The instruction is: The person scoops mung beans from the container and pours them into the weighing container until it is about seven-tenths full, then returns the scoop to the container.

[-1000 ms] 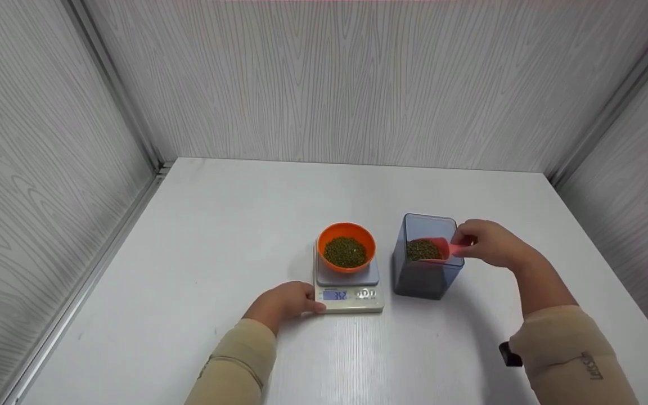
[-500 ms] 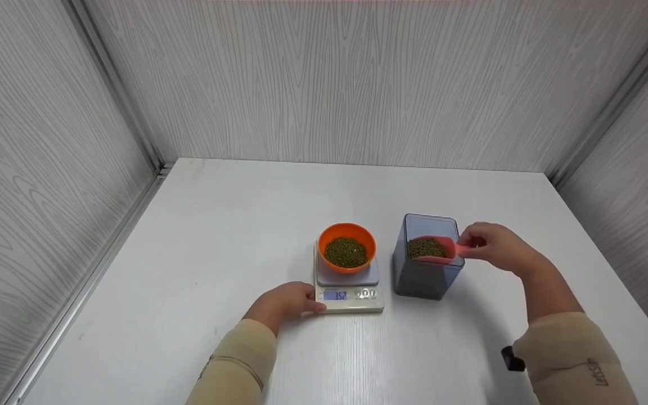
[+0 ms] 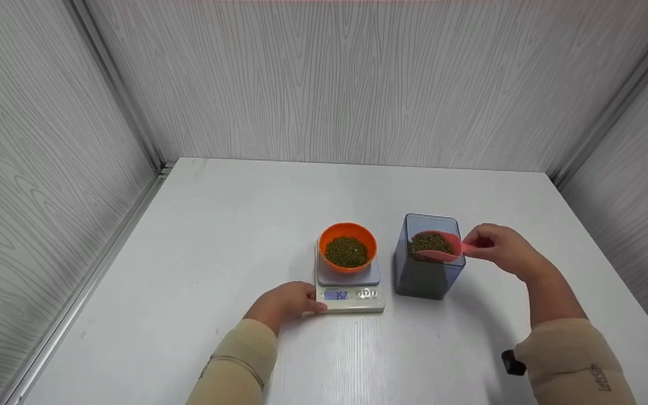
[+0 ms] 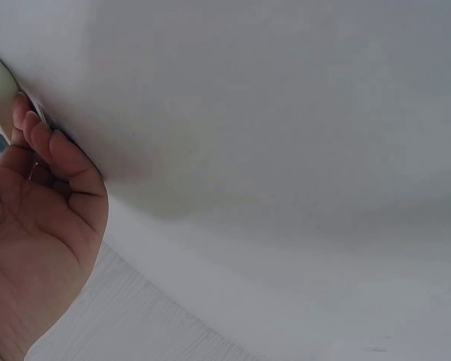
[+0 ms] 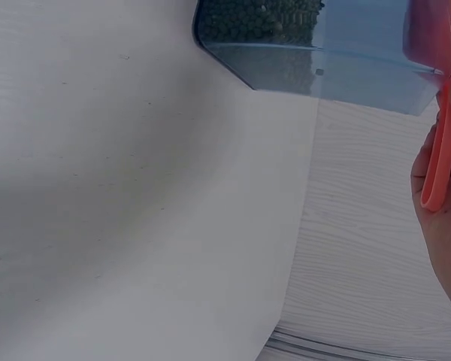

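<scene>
My right hand (image 3: 501,250) pinches the handle of a pink scoop (image 3: 452,243) heaped with small green beans (image 3: 431,243). The scoop sits at the mouth of a clear bluish plastic container (image 3: 421,281), its bowl within the rim. In the right wrist view the scoop's handle (image 5: 438,162) lies along my fingers, and beans show low in the container. My left hand (image 3: 289,302) grips the left front edge of a white kitchen scale (image 3: 352,306); its display seems to read 352. An orange bowl (image 3: 347,228) partly filled with green beans stands on the scale's platform.
All of this stands on a white table (image 3: 234,225) with grey wood-grain panels (image 3: 329,84) behind and at both sides. The container is just right of the scale, with a narrow gap between them.
My right hand has drawn the bean-filled scoop up and slightly to the right within the container's mouth. My left hand, the scale and the bowl stay put; the display still reads the same.
</scene>
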Available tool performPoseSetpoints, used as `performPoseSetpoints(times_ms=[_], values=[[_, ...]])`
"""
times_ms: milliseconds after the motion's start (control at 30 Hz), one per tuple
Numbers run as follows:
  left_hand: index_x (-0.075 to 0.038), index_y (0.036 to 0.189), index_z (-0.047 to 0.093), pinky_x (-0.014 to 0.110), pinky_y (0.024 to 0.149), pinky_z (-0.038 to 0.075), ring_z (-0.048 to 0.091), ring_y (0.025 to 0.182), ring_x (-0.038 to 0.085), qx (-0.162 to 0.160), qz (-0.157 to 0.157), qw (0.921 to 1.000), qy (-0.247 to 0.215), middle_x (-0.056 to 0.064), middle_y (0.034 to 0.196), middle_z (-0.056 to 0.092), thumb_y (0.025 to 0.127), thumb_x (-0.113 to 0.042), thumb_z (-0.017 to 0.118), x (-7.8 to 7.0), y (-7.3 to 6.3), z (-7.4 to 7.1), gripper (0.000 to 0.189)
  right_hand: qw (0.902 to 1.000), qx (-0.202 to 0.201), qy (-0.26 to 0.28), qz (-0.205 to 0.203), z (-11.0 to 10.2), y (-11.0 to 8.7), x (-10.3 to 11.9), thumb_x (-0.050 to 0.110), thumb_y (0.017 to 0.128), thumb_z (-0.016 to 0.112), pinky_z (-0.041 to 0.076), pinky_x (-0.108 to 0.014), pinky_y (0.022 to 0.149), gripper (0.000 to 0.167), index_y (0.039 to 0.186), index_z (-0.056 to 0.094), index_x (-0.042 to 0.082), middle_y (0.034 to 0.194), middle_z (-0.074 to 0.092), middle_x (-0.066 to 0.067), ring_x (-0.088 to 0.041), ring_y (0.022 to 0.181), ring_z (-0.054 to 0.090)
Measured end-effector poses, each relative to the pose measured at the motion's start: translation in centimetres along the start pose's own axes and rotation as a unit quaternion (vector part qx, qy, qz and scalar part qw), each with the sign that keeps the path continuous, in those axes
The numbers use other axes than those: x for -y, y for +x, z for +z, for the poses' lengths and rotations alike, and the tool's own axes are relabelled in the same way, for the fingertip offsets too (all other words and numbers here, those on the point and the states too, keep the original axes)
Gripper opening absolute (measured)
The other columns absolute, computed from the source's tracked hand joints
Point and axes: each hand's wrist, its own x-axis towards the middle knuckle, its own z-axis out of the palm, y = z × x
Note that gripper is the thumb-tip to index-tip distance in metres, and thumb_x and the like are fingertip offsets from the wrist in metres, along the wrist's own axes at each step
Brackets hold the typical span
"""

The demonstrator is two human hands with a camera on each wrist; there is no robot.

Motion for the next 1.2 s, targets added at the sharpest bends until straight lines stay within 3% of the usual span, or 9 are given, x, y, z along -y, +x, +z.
performPoseSetpoints(times_ms=[400, 800, 1200], values=[[-0.014, 0.072, 0.049, 0.032, 0.067, 0.031, 0.045, 0.073, 0.018, 0.003, 0.002, 0.9998, -0.018, 0.0, 0.068, 0.041, 0.081, -0.038, 0.067, 0.0, 0.0, 0.0, 0.031, 0.9987, -0.014, 0.045, 0.019, 0.5, -0.4, -0.7, 0.022, 0.086, 0.065, 0.046, -0.028, 0.074, 0.021, 0.1, 0.061, 0.007, 0.095, 0.057, -0.011, -0.023, 0.086, 0.052], [-0.014, 0.071, 0.049, 0.032, 0.065, 0.031, 0.044, 0.071, 0.018, 0.0, 0.01, 0.9998, -0.015, 0.0, 0.067, 0.041, 0.08, -0.038, 0.067, -0.1, -0.3, -0.2, 0.032, 0.9993, -0.014, 0.029, 0.017, 0.6, -0.2, -0.7, 0.025, 0.085, 0.065, 0.047, -0.029, 0.071, 0.023, 0.1, 0.061, 0.008, 0.092, 0.057, -0.01, -0.023, 0.084, 0.051], [-0.014, 0.074, 0.051, 0.034, 0.069, 0.032, 0.047, 0.077, 0.02, 0.004, 0.002, 0.9999, -0.017, 0.001, 0.071, 0.044, 0.08, -0.039, 0.067, 0.0, -0.2, -0.1, 0.03, 0.9999, -0.014, 0.008, 0.003, -0.3, 0.1, 0.7, 0.022, 0.087, 0.063, 0.046, -0.029, 0.072, 0.019, 0.1, 0.061, 0.009, 0.092, 0.057, -0.009, -0.022, 0.083, 0.05]])
